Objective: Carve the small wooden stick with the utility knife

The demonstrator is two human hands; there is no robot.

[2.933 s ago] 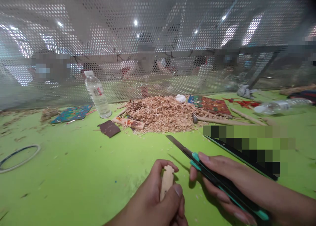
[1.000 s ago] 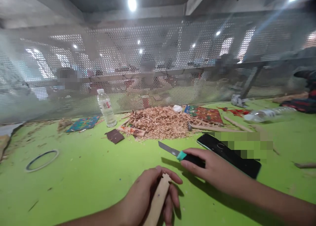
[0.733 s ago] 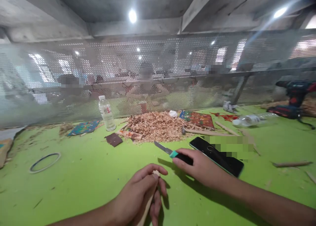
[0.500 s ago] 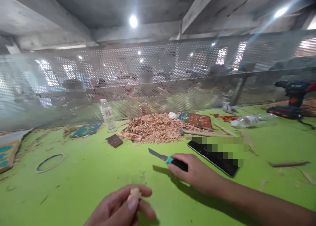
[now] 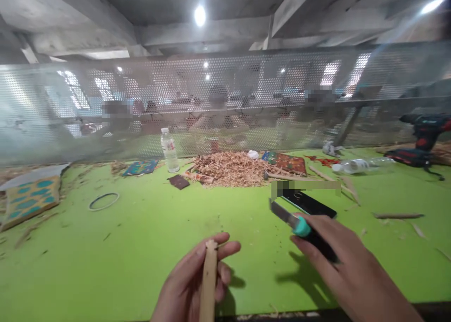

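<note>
A left hand (image 5: 204, 272) grips a notched wooden strip (image 5: 208, 282) above a green table (image 5: 148, 256); the right hand (image 5: 338, 256) clasps a utility knife (image 5: 303, 228), blade extended, near a phone (image 5: 313, 204); wood shavings (image 5: 232, 169) lie heaped beyond

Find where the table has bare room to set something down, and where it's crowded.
Nearly bare: the table between the ring and left hand, and from that hand toward the brown scrap. Crowded: the far side, around the upright bottle and shavings; and by the phone and knife.
</note>
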